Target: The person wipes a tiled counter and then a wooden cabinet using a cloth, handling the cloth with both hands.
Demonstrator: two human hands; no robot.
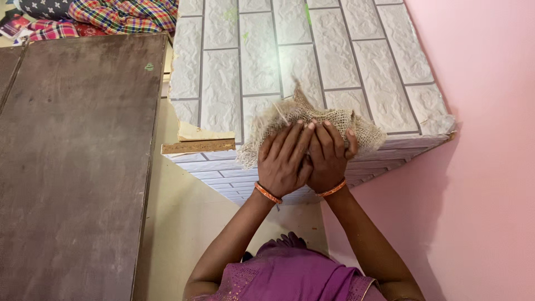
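A piece of coarse tan burlap cloth lies bunched at the front edge of a white brick-patterned surface. My left hand and my right hand press side by side on the cloth, fingers flat and together, gripping it. Each wrist wears an orange bangle. The cloth's frayed edges stick out to the left, right and top of my hands.
A dark brown wooden board fills the left. A chipped corner showing bare wood sits left of the cloth. A pink wall is on the right. Checked fabrics lie at the top left. Beige floor lies below.
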